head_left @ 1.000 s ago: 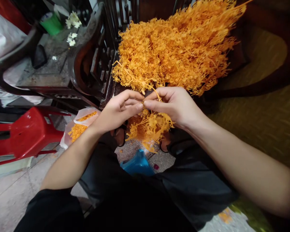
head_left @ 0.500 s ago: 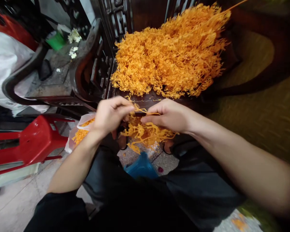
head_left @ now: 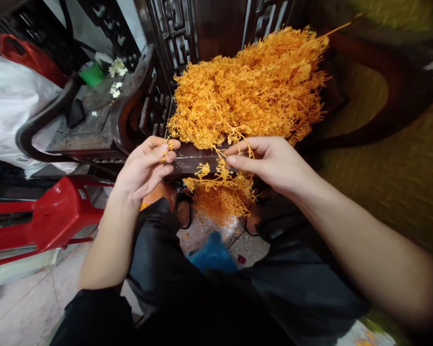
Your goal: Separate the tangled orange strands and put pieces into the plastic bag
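My left hand (head_left: 139, 168) pinches a small orange sprig (head_left: 170, 145) between thumb and fingers, left of the wooden seat's front edge. My right hand (head_left: 265, 161) grips a thin, branching orange stem (head_left: 234, 129) with thumb and forefinger; its knobbly tips hang below the hand. The two hands are apart. Behind them, a large heap of orange dyed dried flower stems (head_left: 245, 91) covers much of the dark carved wooden seat (head_left: 202, 163). Below the hands, more orange stuff (head_left: 218, 204) shows between my feet, partly covered by the hanging stem.
A blue plastic stool (head_left: 213, 254) is between my legs. At left stand a red plastic stool (head_left: 59, 211) and a dark wooden armchair or side table (head_left: 82, 137) with a green cup (head_left: 92, 73) and white flowers (head_left: 116, 89). A white bag (head_left: 14, 101) sits farther left.
My left hand has moved left and up, away from my right hand, with a small sprig in its fingers. My right hand has shifted slightly, still holding a stem. The view has tilted.
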`<control>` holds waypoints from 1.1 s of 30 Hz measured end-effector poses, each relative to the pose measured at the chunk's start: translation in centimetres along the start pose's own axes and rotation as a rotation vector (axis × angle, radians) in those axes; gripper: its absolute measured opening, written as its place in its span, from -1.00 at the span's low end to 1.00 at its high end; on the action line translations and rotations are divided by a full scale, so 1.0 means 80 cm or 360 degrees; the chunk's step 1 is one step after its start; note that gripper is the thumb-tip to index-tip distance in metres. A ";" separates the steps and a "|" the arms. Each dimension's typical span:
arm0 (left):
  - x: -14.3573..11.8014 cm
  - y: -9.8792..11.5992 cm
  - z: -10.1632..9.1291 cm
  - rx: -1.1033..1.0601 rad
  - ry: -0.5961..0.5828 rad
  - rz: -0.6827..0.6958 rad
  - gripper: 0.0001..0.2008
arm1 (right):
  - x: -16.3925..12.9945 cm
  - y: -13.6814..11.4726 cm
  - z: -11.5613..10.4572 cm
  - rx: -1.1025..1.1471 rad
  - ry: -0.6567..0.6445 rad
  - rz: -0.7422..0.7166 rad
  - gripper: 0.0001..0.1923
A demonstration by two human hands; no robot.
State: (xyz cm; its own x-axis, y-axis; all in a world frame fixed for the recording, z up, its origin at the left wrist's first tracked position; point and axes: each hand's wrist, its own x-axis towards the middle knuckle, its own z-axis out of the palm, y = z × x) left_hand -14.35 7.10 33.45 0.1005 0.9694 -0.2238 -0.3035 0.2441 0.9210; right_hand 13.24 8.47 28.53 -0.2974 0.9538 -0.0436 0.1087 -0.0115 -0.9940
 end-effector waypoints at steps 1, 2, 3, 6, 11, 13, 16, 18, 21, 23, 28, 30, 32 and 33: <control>-0.001 0.004 0.002 -0.0022 -0.0024 -0.0056 -0.80 | 0.000 0.001 0.002 -0.0073 0.0025 -0.0012 -0.65; -0.002 0.006 0.005 -0.0023 -0.0050 -0.0115 -0.83 | 0.001 0.002 0.004 -0.0126 0.0051 -0.0017 -0.65; -0.003 0.007 0.007 -0.0002 -0.0075 -0.0161 -0.87 | 0.001 0.003 0.006 -0.0144 0.0075 -0.0022 -0.65; -0.001 -0.003 0.012 0.0208 -0.0089 -0.0161 -0.79 | 0.005 0.009 0.012 0.0015 0.0124 -0.0043 -0.60; 0.017 -0.038 0.020 0.0953 -0.0103 0.0121 -0.63 | 0.006 0.014 0.025 0.0307 0.0032 -0.0103 -0.50; 0.021 -0.048 0.028 0.1233 -0.0243 0.0287 -0.65 | 0.005 0.013 0.032 0.0334 0.0005 -0.0113 -0.49; 0.021 -0.058 0.044 0.1449 -0.0325 0.0562 -0.69 | 0.004 0.012 0.041 0.0381 0.0040 -0.0112 -0.48; 0.019 -0.061 0.051 0.1476 -0.0313 0.0665 -0.66 | 0.005 0.012 0.043 0.0430 0.0072 -0.0108 -0.50; 0.015 -0.063 0.053 0.1445 -0.0329 0.0698 -0.59 | 0.007 0.014 0.042 0.0514 0.0094 -0.0095 -0.55; 0.015 -0.062 0.050 0.1424 -0.0334 0.0700 -0.56 | 0.008 0.016 0.038 0.0577 0.0117 -0.0077 -0.60; 0.018 -0.060 0.045 0.1324 -0.0210 0.0598 -0.55 | 0.008 0.015 0.035 0.0609 0.0150 -0.0009 -0.71; 0.019 -0.061 0.047 0.1239 -0.0140 0.0535 -0.59 | 0.006 0.011 0.039 0.0481 0.0132 0.0020 -0.72; 0.020 -0.061 0.051 0.1201 -0.0103 0.0492 -0.66 | 0.003 0.006 0.044 0.0318 0.0090 0.0033 -0.71; 0.019 -0.060 0.052 0.1203 -0.0096 0.0479 -0.70 | 0.002 0.005 0.047 0.0256 0.0068 0.0034 -0.71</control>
State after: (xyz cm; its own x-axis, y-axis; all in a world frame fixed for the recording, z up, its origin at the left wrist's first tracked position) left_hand -8.76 7.30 29.99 0.1740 0.9826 0.0653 0.3933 -0.1302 0.9101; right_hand 9.71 7.48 27.78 -0.2557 0.9646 -0.0642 -0.0398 -0.0768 -0.9962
